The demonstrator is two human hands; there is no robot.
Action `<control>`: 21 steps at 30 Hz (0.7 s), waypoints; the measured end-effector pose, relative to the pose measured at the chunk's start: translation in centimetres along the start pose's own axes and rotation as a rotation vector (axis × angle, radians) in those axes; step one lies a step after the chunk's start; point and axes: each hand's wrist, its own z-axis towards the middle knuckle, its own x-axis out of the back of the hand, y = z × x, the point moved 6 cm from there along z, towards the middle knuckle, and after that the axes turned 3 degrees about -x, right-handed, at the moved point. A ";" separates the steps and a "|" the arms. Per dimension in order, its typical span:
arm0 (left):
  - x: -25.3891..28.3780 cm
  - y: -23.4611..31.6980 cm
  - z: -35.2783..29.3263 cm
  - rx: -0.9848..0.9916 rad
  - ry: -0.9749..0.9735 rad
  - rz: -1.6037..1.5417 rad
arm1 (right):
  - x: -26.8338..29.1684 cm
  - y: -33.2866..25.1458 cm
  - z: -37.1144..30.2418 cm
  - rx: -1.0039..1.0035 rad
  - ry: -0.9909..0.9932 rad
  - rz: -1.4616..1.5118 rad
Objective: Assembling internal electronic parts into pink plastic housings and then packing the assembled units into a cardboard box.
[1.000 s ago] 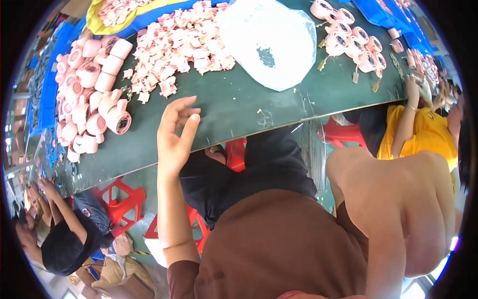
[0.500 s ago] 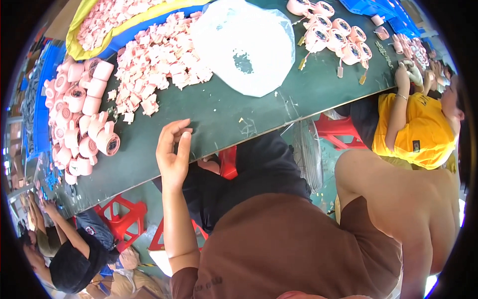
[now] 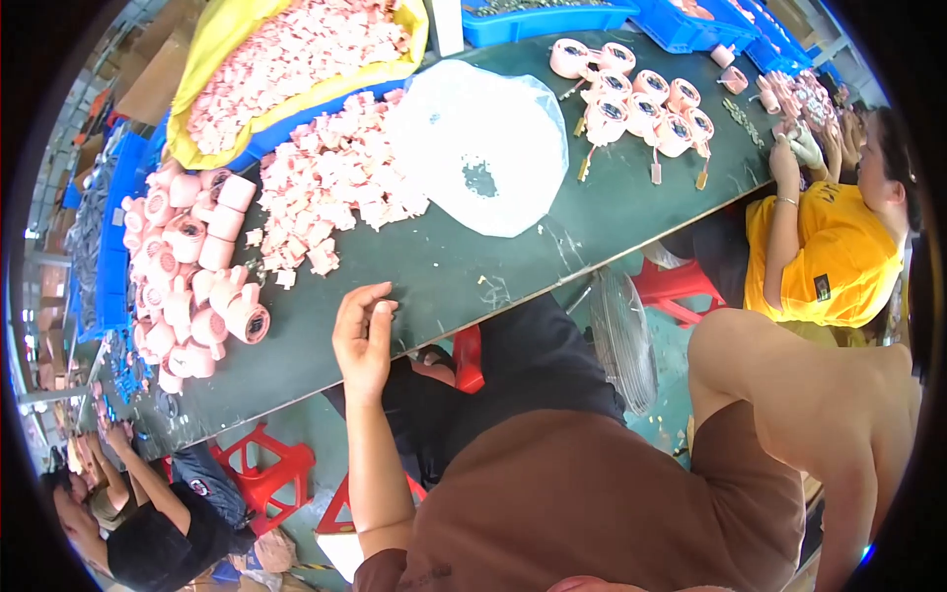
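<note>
My left hand (image 3: 365, 340) hovers by the front edge of the green table (image 3: 414, 266), fingers loosely bent, thumb apart, and nothing held. Nearest to it is a heap of small flat pink plastic pieces (image 3: 326, 187). Left of that heap lies a pile of round pink plastic housings (image 3: 187, 266), some showing dark round ends. A white plastic bag (image 3: 483, 128) covers the table's middle. Further right sit several pink round units (image 3: 646, 104) with wires and small metal tabs hanging from them. My right arm (image 3: 789, 385) is bent up at the right; its hand is out of sight.
At the back, a yellow-lined blue bin (image 3: 182, 128) holds more pink pieces. Blue trays (image 3: 543, 24) line the far edge. A person in yellow (image 3: 829, 252) works at the right, another in black (image 3: 158, 533) at the lower left. Red stools (image 3: 261, 474) and a fan (image 3: 626, 340) stand below.
The whole view has shifted, so the table's things appear lower and more of the far bins and trays shows. My left hand keeps much the same pose at the table edge.
</note>
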 end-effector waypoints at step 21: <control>0.7 -0.1 -0.9 -0.097 0.050 0.075 | -9.4 -2.3 1.5 0.064 -0.421 0.184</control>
